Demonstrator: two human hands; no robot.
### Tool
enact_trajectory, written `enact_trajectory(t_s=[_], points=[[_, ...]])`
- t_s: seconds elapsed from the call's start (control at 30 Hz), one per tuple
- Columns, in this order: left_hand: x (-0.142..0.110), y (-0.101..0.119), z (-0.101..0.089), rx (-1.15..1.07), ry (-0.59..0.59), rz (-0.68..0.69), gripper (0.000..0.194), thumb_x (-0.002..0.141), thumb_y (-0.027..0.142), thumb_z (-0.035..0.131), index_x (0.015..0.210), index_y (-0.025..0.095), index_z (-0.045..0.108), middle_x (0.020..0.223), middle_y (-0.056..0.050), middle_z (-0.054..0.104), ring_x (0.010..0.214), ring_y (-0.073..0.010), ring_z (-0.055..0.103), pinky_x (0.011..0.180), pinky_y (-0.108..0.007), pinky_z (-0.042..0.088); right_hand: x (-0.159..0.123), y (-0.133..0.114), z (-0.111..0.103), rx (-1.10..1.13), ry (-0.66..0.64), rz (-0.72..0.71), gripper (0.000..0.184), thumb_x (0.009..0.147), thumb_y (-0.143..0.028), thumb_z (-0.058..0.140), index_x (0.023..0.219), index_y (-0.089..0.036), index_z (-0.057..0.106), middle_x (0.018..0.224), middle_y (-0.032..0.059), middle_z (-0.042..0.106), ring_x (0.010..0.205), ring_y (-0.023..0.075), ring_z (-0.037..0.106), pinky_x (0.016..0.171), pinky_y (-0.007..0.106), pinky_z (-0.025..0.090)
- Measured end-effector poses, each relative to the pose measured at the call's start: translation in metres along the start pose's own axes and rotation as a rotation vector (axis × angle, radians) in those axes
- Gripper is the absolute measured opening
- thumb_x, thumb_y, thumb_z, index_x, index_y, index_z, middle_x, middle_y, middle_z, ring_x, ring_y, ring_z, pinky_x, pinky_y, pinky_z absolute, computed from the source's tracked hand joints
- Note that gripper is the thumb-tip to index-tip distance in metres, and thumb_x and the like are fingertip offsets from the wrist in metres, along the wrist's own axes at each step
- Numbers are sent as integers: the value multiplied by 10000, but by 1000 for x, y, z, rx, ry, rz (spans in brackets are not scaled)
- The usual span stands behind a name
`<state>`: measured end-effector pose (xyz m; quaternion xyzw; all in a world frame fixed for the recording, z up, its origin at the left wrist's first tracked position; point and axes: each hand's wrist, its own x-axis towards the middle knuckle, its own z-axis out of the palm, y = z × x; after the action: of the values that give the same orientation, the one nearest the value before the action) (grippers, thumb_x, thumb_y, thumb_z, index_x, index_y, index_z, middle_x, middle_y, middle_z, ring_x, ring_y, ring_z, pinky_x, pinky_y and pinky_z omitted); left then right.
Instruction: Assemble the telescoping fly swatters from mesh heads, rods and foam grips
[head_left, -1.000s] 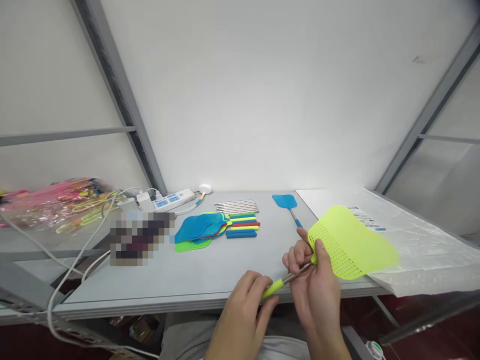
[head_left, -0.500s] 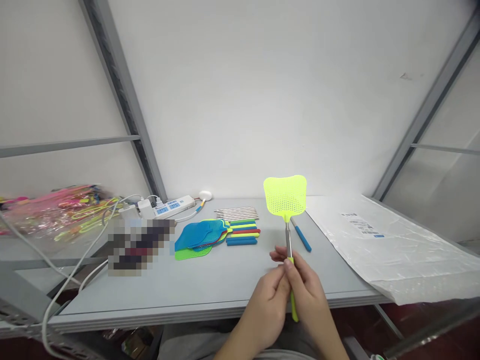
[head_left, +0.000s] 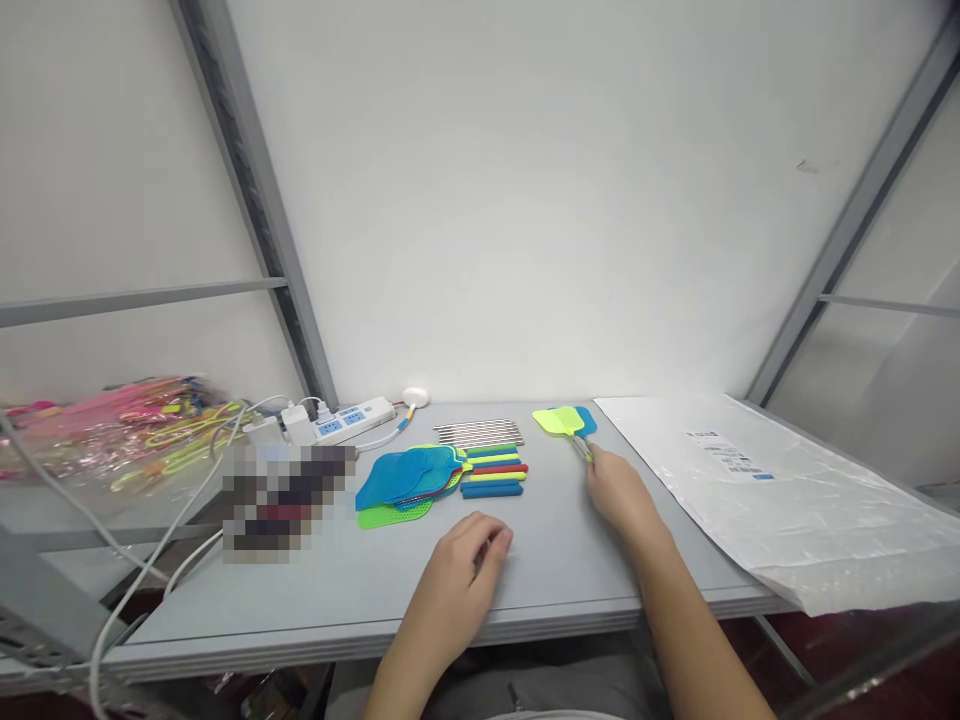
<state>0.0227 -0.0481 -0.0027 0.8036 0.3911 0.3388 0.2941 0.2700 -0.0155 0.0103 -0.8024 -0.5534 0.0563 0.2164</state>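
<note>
My right hand (head_left: 616, 490) is closed around the handle of a yellow-green fly swatter (head_left: 559, 421), with the grip hidden under the fingers. The swatter's head lies partly over a blue fly swatter (head_left: 588, 424) at the back of the table. Nearer the front edge is my left hand (head_left: 465, 560), fingers curled in toward the thumb and nothing showing in it. Left of centre, blue and green swatter heads (head_left: 405, 478) lie in an overlapping pile. Coloured handles (head_left: 493, 491) are lined up beside them, with several metal rods (head_left: 480, 432) behind.
A white plastic mailing bag (head_left: 697, 500) covers the table's right side and hangs over the front edge. At the left are a power strip (head_left: 352, 421), white cables (head_left: 191, 500), a blurred dark item (head_left: 289, 500) and plastic bags of colourful things (head_left: 150, 430).
My right hand has carried the yellow-green swatter forward and down to the table, onto the blue one. My left hand has let go of it and moved left.
</note>
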Motion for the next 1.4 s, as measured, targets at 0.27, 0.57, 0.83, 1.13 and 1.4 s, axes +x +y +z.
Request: enact_trajectory(t_s=[0.27, 0.57, 0.83, 1.13, 1.4], points=[[-3, 1, 4, 21, -4, -26, 316, 1000, 414, 371, 850, 228, 577, 865, -22, 609, 799, -192, 547, 733, -311, 407, 7, -3, 14, -77, 1, -43, 334, 955, -159, 358, 1189, -148, 596, 1046, 132, 626, 876, 213, 608, 711, 282, 366], [-2, 3, 2, 46, 0, -19, 320, 995, 418, 378, 848, 230, 590, 849, -25, 618, 790, -196, 556, 718, -306, 408, -4, 9, 20, -155, 100, -48, 334, 922, -225, 446, 1206, -184, 617, 1182, 142, 540, 1134, 304, 456, 892, 398, 338], [-2, 1, 4, 53, -4, -22, 303, 992, 415, 389, 857, 230, 587, 852, -25, 613, 796, -195, 555, 725, -306, 412, -9, 26, 22, -132, 123, 54, 464, 923, -339, 459, 1339, -137, 491, 1213, 161, 548, 1140, 311, 471, 895, 424, 367], [-2, 0, 4, 62, -4, -6, 321, 996, 424, 373, 858, 224, 583, 850, -35, 613, 790, -199, 556, 730, -317, 420, -24, 37, 23, -108, 151, 99, 509, 916, -399, 475, 1341, -118, 488, 1189, 157, 560, 1122, 305, 494, 874, 358, 371], [-2, 3, 3, 86, -2, 2, 294, 991, 389, 394, 867, 220, 600, 857, -41, 631, 790, -198, 570, 721, -317, 437, -24, 35, 21, -106, 118, 98, 447, 927, -385, 461, 1289, -135, 539, 1123, 150, 592, 1039, 286, 555, 836, 358, 371]])
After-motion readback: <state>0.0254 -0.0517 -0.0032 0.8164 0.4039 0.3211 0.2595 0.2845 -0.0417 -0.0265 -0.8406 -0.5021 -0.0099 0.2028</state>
